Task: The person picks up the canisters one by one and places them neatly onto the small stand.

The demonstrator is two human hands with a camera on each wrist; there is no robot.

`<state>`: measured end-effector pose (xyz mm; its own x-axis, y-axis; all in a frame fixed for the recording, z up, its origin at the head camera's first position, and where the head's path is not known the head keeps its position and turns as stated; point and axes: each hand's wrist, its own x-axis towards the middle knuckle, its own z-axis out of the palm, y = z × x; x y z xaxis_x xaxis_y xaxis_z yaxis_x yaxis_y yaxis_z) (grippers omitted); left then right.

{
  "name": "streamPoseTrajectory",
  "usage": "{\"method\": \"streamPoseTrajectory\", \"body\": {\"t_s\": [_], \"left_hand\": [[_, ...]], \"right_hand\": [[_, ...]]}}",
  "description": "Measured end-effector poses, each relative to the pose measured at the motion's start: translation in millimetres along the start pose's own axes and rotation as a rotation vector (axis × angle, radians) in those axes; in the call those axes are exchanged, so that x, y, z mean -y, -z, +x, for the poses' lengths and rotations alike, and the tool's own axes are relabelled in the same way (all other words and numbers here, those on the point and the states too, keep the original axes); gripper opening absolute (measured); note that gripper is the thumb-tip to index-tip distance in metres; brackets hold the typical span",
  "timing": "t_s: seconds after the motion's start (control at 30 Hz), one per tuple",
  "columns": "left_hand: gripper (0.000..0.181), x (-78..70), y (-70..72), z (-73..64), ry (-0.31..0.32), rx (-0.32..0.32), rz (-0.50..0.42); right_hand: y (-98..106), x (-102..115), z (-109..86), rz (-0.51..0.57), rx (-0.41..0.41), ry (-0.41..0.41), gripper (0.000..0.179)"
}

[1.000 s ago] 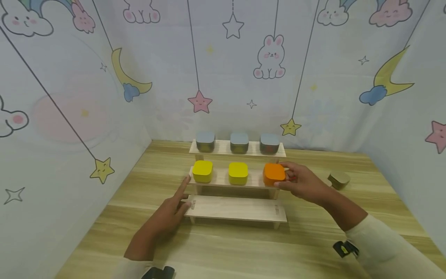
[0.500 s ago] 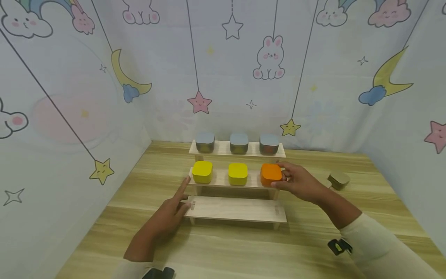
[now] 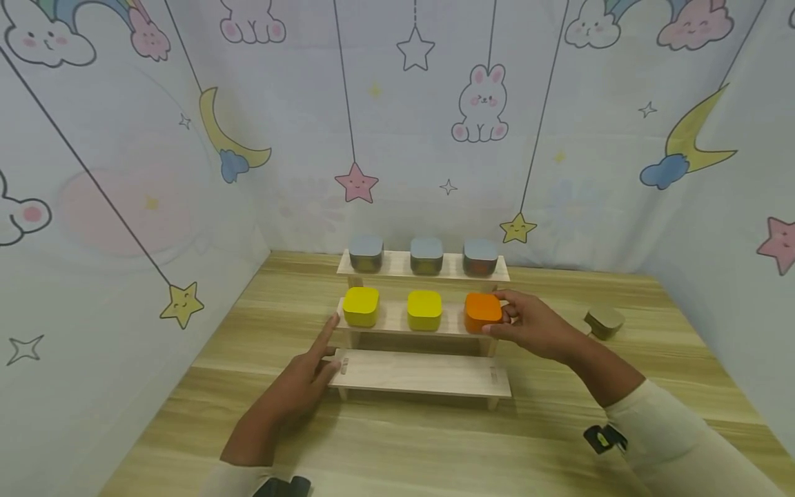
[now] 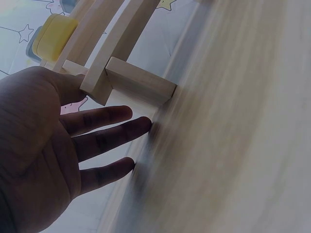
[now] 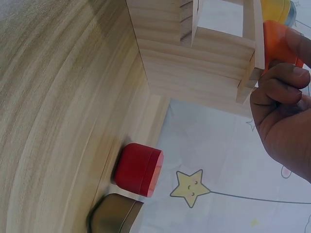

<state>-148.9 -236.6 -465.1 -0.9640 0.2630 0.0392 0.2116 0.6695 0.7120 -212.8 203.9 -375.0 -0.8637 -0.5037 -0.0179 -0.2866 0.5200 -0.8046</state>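
Pinching: right hand [image 3: 539,327], orange rounded-square box [image 3: 482,310] on tiered pale-wood shelf [image 3: 422,373]; likely light, rigid; grip sides. Left hand [image 3: 299,382]: outstretched, touching shelf.

Slants left forearm [image 3: 251,435] and right forearm [image 3: 611,379] forward and inward. Keeps left hand [image 3: 295,379] loosely spread, with index finger [image 3: 326,333] stretched ahead, thumb apart, other three fingers extended. Pinches with right hand [image 3: 537,324], thumb nearer, index beyond, other visible fingers curled.
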Motion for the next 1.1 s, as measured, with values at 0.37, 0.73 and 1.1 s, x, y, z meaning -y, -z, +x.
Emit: {"method": "streamPoseTrajectory", "body": {"t_s": [0.37,0.73,1.1], "left_hand": [[0.084,-0.4,-0.1,-0.8,-0.002,-0.001,-0.003],[0.084,0.1,-1.1,-0.3,-0.006,-0.008,0.003],[0.084,-2.3,-0.2,-1.1,0.013,-0.009,0.013]], "right_hand": [[1.6,-0.1,0.2,0.037,0.025,-0.024,0.077],[4.5,-2.1,0.6,0.019,0.003,-0.019,0.075],[9.5,-6.3,-7.1,-0.029,-0.04,-0.023,0.084]]}}
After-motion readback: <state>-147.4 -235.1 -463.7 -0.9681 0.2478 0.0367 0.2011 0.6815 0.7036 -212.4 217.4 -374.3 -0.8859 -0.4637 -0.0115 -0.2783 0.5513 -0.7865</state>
